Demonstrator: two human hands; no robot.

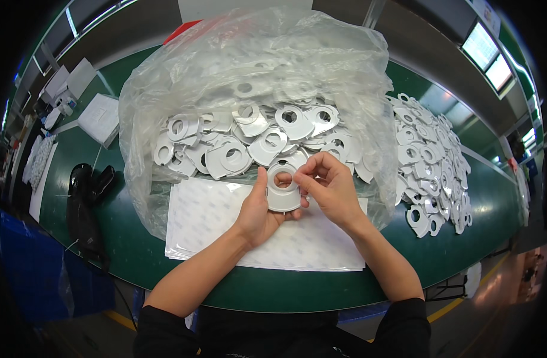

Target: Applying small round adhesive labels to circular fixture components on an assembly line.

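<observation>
My left hand point(258, 209) grips a silver-white flat part point(283, 199) with a large round hole, its fingers partly behind it. My right hand point(331, 188) pinches with thumb and forefinger at the upper right of the part's ring; whether something small is between those fingertips is hidden. Both hands are above a stack of white sheets point(207, 218) with a faint printed pattern. Just beyond them, many similar holed parts point(231, 156) lie heaped in the mouth of a large clear plastic bag point(255, 53).
To the right, another heap of the same parts point(431, 161) lies on the green table point(488, 197). A black device with a cable point(85, 209) rests at the left. Behind it are a white box point(100, 119) and some small items. Blue bins point(43, 268) stand below the left edge.
</observation>
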